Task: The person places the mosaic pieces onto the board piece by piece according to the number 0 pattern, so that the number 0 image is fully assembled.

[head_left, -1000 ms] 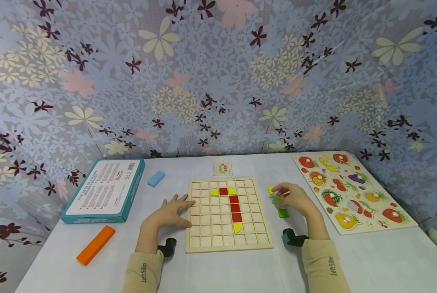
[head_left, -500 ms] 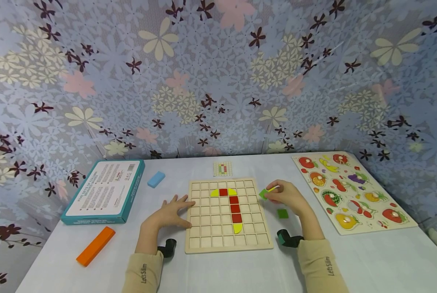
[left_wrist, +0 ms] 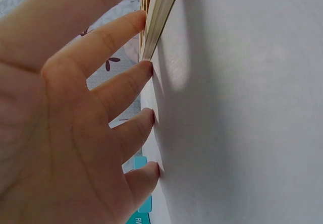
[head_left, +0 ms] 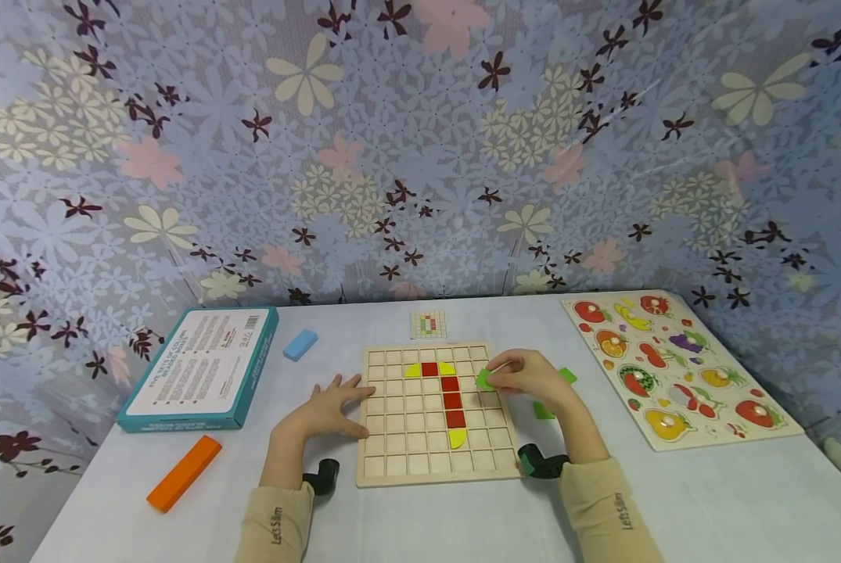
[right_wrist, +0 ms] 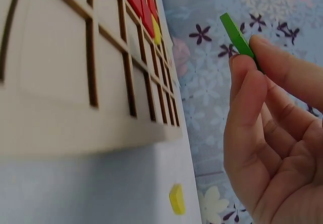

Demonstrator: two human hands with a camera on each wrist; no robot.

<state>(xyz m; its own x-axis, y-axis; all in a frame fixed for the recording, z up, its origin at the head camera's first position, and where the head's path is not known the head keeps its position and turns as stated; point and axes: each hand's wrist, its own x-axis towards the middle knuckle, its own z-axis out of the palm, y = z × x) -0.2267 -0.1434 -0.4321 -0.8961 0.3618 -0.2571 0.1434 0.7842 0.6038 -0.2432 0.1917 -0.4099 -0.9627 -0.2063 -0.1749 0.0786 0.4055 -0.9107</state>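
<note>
A wooden grid board (head_left: pixel 399 461) lies in the middle of the table, with red square tiles (head_left: pixel 452 399) and yellow rounded pieces (head_left: pixel 457 439) set in its cells. Over the board's right columns, my right hand (head_left: pixel 533 377) pinches a green tile (head_left: pixel 484 381) between thumb and fingers. The right wrist view has this tile (right_wrist: pixel 236 35) raised and seen nearly edge-on. My left hand (head_left: pixel 328 410) rests at the board's left edge with fingers spread. In the left wrist view its fingertips (left_wrist: pixel 144 72) reach the board's side and the white cloth.
Green tiles (head_left: pixel 567 375) lie right of the board, partly behind my right arm. A yellow piece (right_wrist: pixel 176 200) lies on the cloth nearby. A small pattern card (head_left: pixel 429 324) is behind the board. Around sit a teal box (head_left: pixel 198 363), blue block (head_left: pixel 300 344), orange bar (head_left: pixel 184 473) and fruit puzzle (head_left: pixel 681 367).
My right hand has picked up a green tile right of the board and carried it left over the board's right columns. The left hand stays where it was.
</note>
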